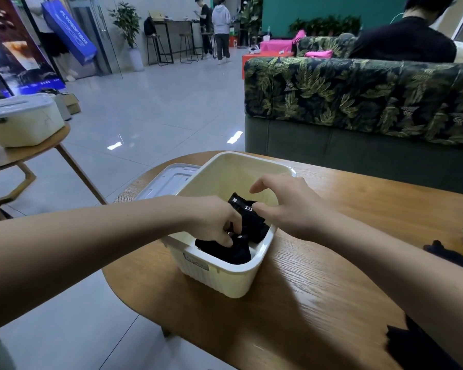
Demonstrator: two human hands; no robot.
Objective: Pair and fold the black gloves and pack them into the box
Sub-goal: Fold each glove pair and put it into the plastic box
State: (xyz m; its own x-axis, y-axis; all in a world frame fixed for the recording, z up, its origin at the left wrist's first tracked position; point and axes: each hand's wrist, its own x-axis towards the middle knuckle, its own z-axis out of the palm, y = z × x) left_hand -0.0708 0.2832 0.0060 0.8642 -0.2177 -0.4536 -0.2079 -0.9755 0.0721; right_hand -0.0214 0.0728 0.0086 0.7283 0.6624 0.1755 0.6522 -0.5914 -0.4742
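A cream plastic box (225, 276) stands on the wooden table (332, 289). Folded black gloves (241, 247) lie inside it, one showing a white "5.11" mark. My left hand (214, 220) reaches into the box and pinches the gloves with its fingertips. My right hand (286, 204) hovers over the box's right side with fingers spread, thumb touching the top glove. More black gloves (449, 252) lie at the table's right edge, and another dark piece (417, 345) sits at the lower right.
The box's white lid (169, 180) lies on the table behind the box. A leaf-patterned sofa (358, 102) stands beyond, with a person sitting past it. A second lidded box (19, 118) rests on a side table at left.
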